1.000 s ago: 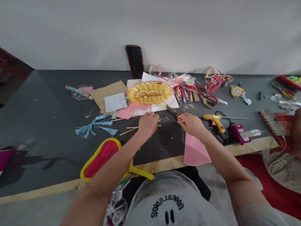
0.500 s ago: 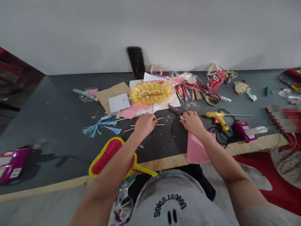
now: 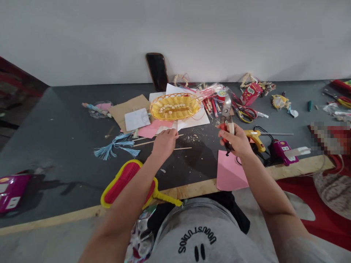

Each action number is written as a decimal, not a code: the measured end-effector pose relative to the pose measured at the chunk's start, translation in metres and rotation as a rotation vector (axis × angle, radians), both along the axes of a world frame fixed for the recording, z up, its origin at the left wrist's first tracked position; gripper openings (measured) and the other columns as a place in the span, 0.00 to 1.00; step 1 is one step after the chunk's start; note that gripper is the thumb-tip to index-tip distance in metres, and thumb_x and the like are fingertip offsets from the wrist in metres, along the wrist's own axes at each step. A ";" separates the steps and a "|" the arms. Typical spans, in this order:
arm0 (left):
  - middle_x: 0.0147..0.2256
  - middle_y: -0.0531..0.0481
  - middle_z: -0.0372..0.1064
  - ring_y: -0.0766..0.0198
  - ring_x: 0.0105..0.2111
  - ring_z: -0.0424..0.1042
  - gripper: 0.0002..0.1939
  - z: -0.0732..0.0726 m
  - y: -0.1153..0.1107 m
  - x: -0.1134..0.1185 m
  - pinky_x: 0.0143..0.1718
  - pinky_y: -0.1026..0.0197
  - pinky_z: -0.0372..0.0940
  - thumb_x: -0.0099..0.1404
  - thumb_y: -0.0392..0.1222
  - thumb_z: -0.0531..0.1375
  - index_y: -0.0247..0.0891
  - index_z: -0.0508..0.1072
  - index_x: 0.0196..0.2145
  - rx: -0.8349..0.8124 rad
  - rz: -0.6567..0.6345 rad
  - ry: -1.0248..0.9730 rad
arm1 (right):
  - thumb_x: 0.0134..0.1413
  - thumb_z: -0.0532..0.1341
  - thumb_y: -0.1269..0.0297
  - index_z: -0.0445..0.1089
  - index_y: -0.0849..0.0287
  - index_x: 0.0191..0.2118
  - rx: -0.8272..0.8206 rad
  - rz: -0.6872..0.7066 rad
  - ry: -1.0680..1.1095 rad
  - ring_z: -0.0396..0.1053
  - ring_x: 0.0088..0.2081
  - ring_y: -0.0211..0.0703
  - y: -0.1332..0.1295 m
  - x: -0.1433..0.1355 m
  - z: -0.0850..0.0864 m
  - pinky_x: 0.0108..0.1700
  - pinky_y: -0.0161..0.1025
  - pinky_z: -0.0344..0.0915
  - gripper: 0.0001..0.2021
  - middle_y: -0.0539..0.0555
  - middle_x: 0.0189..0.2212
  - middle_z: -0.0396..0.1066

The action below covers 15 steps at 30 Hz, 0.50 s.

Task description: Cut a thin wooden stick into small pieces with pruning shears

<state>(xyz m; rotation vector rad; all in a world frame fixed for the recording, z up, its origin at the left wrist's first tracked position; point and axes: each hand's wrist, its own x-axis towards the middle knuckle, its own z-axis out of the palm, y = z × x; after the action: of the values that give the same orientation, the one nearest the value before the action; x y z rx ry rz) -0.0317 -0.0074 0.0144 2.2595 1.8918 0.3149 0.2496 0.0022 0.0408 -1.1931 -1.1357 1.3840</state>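
Note:
My right hand (image 3: 238, 140) is closed round the red and white handles of metal pliers (image 3: 226, 115), whose jaws point up and away. My left hand (image 3: 164, 142) is closed on a thin wooden stick (image 3: 144, 143) lying low over the dark table. Another thin stick (image 3: 183, 148) rests just right of that hand. Small pale crumbs (image 3: 194, 138) lie between my hands. Beyond them stands a yellow woven basket (image 3: 175, 116) with small pale pieces inside. A pink sheet (image 3: 230, 173) lies below my right hand.
A yellow glue gun (image 3: 255, 138) lies at the right beside a purple device (image 3: 283, 150). Scissors (image 3: 246, 115) and red sticks are at the back. A blue tassel (image 3: 115, 146) and a red and yellow padded piece (image 3: 120, 179) lie left. A phone (image 3: 157, 71) leans on the wall.
My right hand has lifted the pliers off the table and turned them upright, moving right. My left hand has shifted slightly left, and the sticks under it lie differently.

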 end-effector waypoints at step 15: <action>0.35 0.45 0.75 0.56 0.38 0.73 0.06 -0.002 -0.013 0.028 0.43 0.56 0.65 0.69 0.35 0.56 0.38 0.72 0.36 0.026 -0.055 -0.276 | 0.52 0.66 0.60 0.65 0.50 0.43 0.174 0.264 0.102 0.76 0.42 0.45 -0.007 -0.019 0.007 0.40 0.45 0.73 0.13 0.55 0.56 0.72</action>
<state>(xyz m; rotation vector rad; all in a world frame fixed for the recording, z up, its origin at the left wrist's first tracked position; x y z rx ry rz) -0.0032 -0.0202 0.0122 2.1491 1.6919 0.6114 0.2302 -0.0044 0.0481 -0.8626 -1.3470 1.4894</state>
